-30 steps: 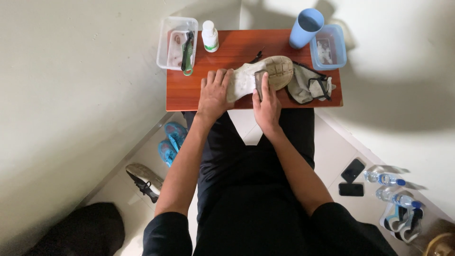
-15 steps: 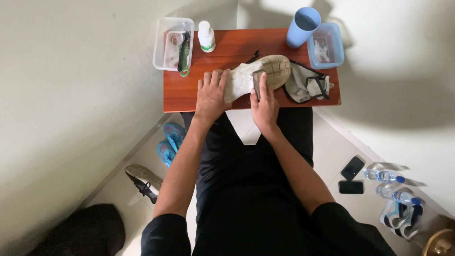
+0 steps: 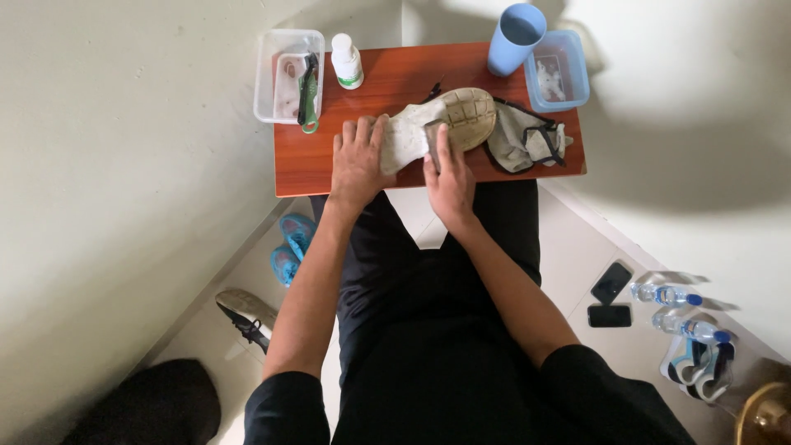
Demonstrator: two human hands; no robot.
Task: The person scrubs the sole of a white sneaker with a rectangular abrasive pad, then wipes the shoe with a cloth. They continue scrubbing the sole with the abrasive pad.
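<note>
A pale shoe (image 3: 449, 124) lies sole-up on a small red-brown table (image 3: 305, 169). My left hand (image 3: 359, 161) presses flat on the shoe's heel end, fingers spread. My right hand (image 3: 449, 173) rests on the middle of the sole and grips a small grey object (image 3: 433, 138) against it; what it is cannot be made out. A crumpled grey cloth with dark straps (image 3: 523, 136) lies just right of the shoe.
On the table stand a clear tub with a green brush (image 3: 290, 76), a white bottle (image 3: 346, 59), a blue cup (image 3: 516, 36) and a blue tub (image 3: 559, 72). Blue sandals (image 3: 290, 247), a dark shoe (image 3: 243, 313), two phones (image 3: 611, 292) and water bottles (image 3: 676, 309) lie on the floor.
My right hand has slid slightly up the sole with the grey object. My left hand stays pressed on the heel end. The view has shifted a little.
</note>
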